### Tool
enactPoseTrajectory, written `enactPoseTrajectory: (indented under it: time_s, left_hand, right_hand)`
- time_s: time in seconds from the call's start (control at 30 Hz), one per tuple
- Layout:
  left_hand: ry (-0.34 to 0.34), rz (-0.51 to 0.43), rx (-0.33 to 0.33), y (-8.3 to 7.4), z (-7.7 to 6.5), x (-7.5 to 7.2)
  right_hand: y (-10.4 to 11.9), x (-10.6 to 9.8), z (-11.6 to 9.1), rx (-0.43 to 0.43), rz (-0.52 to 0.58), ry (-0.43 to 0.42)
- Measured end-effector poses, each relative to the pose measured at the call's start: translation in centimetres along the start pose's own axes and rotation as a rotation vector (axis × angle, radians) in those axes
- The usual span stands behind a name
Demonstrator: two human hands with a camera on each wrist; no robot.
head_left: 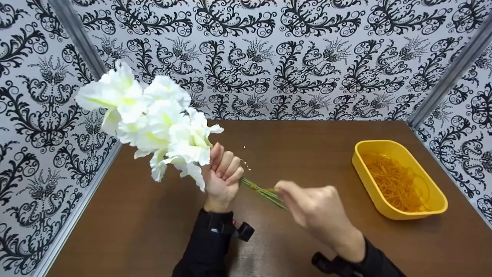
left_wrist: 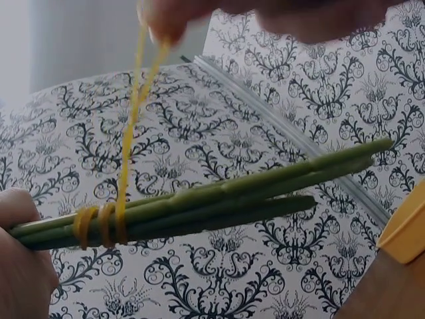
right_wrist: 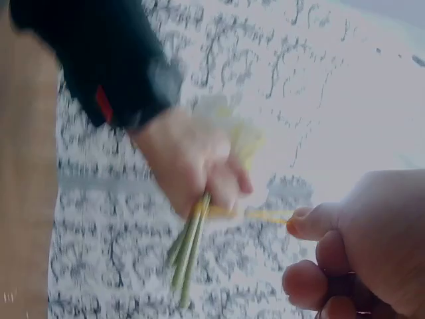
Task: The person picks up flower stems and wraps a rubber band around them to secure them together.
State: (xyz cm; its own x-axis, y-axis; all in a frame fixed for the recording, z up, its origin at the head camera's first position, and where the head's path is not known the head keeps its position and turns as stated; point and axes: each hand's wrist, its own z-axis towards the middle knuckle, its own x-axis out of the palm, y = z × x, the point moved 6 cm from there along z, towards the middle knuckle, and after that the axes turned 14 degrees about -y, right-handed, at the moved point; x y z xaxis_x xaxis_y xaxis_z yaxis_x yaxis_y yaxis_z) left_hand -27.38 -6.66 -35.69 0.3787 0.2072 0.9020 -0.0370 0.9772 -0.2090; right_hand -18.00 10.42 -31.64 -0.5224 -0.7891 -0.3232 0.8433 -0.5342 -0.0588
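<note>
In the head view, the stems (head_left: 269, 196) could slide should the left hand (head_left: 225, 171), curled around them, loosen; the white flowers (head_left: 153, 123) lie left and far of it, the stem ends to its right. In the left wrist view, the rubber band (left_wrist: 125, 166) might snap if overstretched; its loops circle the stems just right of that hand. In the right wrist view, the right hand (right_wrist: 368, 246) pinches the band, which a weak hold could let slip.

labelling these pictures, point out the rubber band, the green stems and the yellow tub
rubber band (left_wrist: 125, 159), left wrist view, stretched strand
green stems (left_wrist: 219, 192), left wrist view, bundle's middle
yellow tub (head_left: 371, 187), head view, left outer wall
</note>
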Motion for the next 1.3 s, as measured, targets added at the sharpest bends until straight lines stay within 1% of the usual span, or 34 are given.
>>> enactPoseTrajectory:
  time_s: [0.07,0.2,0.27,0.37,0.47,0.5,0.57,0.63,0.73,0.83,0.93,1.03,1.1,1.2,1.3]
  left_hand:
    - [0.006,-0.003,-0.038,0.3,-0.2,0.4]
    - [0.022,-0.053,-0.121,1.0,-0.5,1.1]
    - [0.031,-0.101,-0.164,1.4,-0.7,1.5]
    - [0.031,-0.193,-0.217,1.9,-0.9,1.9]
    - [0.004,-0.322,-0.237,2.0,-1.1,2.2]
    - [-0.01,-0.36,-0.228,2.0,-1.1,2.2]
    - [-0.043,-0.421,-0.195,1.7,-1.1,2.1]
    - [-0.076,-0.453,-0.147,1.3,-1.0,2.0]
    - [-0.122,-0.458,-0.074,0.7,-0.9,1.8]
    - [-0.164,-0.445,-0.012,0.2,-0.9,1.6]
    - [-0.19,-0.439,0.038,-0.3,-0.9,1.3]
    - [-0.21,-0.445,0.078,-0.7,-0.8,1.0]
    - [-0.229,-0.444,0.103,-1.0,-0.8,0.8]
    - [-0.256,-0.43,0.13,-1.4,-0.7,0.5]
    - [-0.253,-0.417,0.145,-1.7,-0.6,0.3]
  right_hand:
    - [-1.1,0.0,-0.1,0.028,-0.018,0.006]
    - [-2.9,0.3,-0.7,0.097,-0.029,0.035]
    - [-3.8,0.7,-1.1,0.119,-0.024,0.054]
    - [-4.5,1.8,-1.7,0.098,-0.007,0.079]
    - [-4.6,3.1,-2.4,0.077,0.034,0.105]
    - [-4.4,3.5,-2.6,0.068,0.049,0.113]
    - [-3.9,4.5,-3.2,0.079,0.098,0.131]
    - [-3.1,5.4,-3.7,0.084,0.163,0.13]
    - [-1.6,6.7,-4.3,0.081,0.267,0.108]
    - [0.2,7.5,-4.8,0.04,0.328,0.087]
    - [1.3,7.9,-5.2,0.06,0.352,0.129]
    - [1.9,7.9,-5.4,0.14,0.341,0.183]
    - [2.3,7.5,-5.3,0.174,0.316,0.197]
    - [3.1,6.8,-4.9,0.161,0.238,0.179]
    - [3.9,5.8,-4.4,0.109,0.15,0.16]
